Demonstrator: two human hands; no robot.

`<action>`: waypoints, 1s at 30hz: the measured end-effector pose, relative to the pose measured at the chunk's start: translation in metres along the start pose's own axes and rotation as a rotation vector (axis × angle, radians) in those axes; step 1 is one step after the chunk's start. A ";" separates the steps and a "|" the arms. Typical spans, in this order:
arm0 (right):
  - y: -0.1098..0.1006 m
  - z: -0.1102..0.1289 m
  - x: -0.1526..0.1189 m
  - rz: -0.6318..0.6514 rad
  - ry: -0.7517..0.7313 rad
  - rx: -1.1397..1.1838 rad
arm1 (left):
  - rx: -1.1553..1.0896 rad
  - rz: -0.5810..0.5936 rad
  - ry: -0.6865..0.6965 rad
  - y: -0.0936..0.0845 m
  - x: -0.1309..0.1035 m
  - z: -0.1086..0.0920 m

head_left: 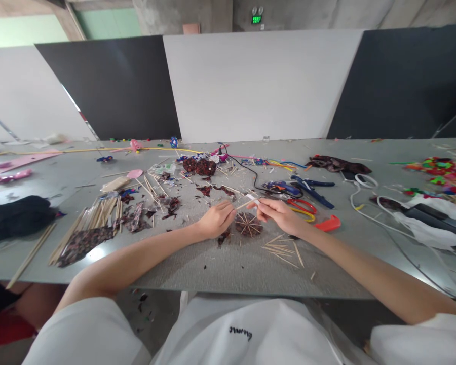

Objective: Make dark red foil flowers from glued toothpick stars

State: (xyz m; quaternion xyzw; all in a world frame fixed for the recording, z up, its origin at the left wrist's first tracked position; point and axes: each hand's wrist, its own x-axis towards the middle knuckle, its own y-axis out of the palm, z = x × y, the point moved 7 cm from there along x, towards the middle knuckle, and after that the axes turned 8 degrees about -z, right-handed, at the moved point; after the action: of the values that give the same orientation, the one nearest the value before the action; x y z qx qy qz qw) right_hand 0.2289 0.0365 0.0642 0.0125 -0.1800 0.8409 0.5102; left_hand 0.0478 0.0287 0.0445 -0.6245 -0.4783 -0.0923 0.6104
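My left hand [218, 219] is closed on one end of a thin wooden stick [243, 205], which points right toward my other hand. My right hand [276, 213] pinches a small white strip [253, 198] at the stick's far end; whether it is tape or paper I cannot make out. Just below both hands lies a dark brown round piece [249, 225] with pale sticks fanned across it like spokes. Several short pointed sticks [279, 249] are scattered to its lower right. Dark scraps [223, 237] lie by my left hand.
At left is a bundle of sticks [99, 215] beside patterned dark material [85, 246]. Blue-handled pliers [313, 190], red-handled scissors [303, 205] and an orange-red tool [329, 223] lie right. Cables [355, 197] cross the grey table [197, 271]. Dark clusters [199, 166] sit behind.
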 end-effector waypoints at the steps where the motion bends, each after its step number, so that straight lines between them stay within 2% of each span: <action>1: 0.000 0.002 0.000 -0.016 -0.011 -0.028 | 0.005 0.008 -0.004 0.001 0.000 0.000; 9: 0.000 0.000 -0.002 -0.067 -0.045 -0.109 | 0.016 0.073 -0.049 0.007 -0.001 0.004; 21: -0.002 -0.001 -0.004 -0.140 -0.071 -0.218 | 0.081 0.135 -0.003 0.013 -0.002 0.004; 30: -0.002 0.000 -0.003 -0.138 -0.087 -0.238 | 0.069 0.172 -0.004 0.015 -0.002 0.003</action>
State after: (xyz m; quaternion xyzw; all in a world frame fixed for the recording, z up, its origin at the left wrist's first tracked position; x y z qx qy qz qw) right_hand 0.2322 0.0346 0.0639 0.0006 -0.2989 0.7754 0.5563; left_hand 0.0561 0.0330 0.0326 -0.6420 -0.4272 -0.0217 0.6363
